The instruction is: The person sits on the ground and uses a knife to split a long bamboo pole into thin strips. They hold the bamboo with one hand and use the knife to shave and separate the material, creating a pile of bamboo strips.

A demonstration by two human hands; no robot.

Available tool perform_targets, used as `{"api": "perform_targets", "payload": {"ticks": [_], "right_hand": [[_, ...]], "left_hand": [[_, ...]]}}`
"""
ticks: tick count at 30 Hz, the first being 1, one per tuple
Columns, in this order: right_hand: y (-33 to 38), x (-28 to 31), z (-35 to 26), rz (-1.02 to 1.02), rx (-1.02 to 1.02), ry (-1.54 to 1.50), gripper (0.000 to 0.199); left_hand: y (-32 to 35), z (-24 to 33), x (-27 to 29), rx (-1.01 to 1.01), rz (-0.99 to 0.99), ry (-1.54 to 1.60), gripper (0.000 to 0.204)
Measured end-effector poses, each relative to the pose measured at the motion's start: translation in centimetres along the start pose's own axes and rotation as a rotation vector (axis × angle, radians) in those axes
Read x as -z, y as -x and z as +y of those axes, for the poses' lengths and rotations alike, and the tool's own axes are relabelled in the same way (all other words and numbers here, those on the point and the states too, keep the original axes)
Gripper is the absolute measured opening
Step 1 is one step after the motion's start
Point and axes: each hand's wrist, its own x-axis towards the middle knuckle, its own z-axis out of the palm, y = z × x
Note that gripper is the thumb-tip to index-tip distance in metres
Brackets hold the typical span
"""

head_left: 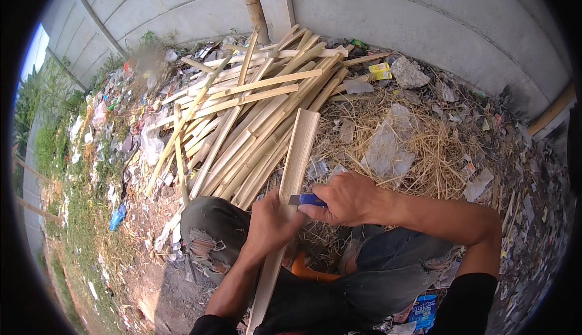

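A long split bamboo slat (301, 144) slants up from my lap, its pale inner face turned toward me. My left hand (271, 226) is closed round the slat about midway along, with the thumb laid across it. In my closed right hand (344, 198) is a knife with a blue handle (311, 200). Its short metal blade (294, 200) lies across the slat just above my left thumb. Fingers hide part of the handle. Beyond my hands lies a heap of split bamboo strips (242, 135), crossing one another at many angles.
A grey concrete wall (388, 16) closes off the back, with a bamboo pole (251, 4) against it. Straw-like shavings (433, 153), a stone (410, 72) and scattered litter cover the ground at right. Green plants (82, 195) grow at left. My bent knee (213, 232) is beside the slat.
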Motion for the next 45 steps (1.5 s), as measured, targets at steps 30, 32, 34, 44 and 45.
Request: {"api": "perform_targets", "payload": {"ticks": [30, 32, 34, 44, 45], "right_hand": [[-1.8, 5.3, 6.7, 0.344, -0.268, -0.126, 0.061], [-0.9, 7.1, 9.0, 0.522, -0.344, -0.263, 0.063], [0.5, 7.8, 9.5, 0.572, -0.359, -0.318, 0.064], [-0.7, 2.7, 0.7, 0.129, -0.267, -0.669, 0.057], [-0.6, 1.7, 0.4, 0.095, -0.231, -0.654, 0.056]], "left_hand": [[0.5, -2.2, -0.5, -0.051, -0.122, 0.084, 0.037], [0.9, -2.7, -0.6, -0.072, -0.138, 0.078, 0.035], [1.0, -2.7, -0.6, -0.075, -0.158, 0.098, 0.033], [0.4, -1.5, -0.5, 0.016, -0.232, 0.333, 0.031], [0.3, -1.5, -0.7, 0.024, -0.235, 0.346, 0.032]]}}
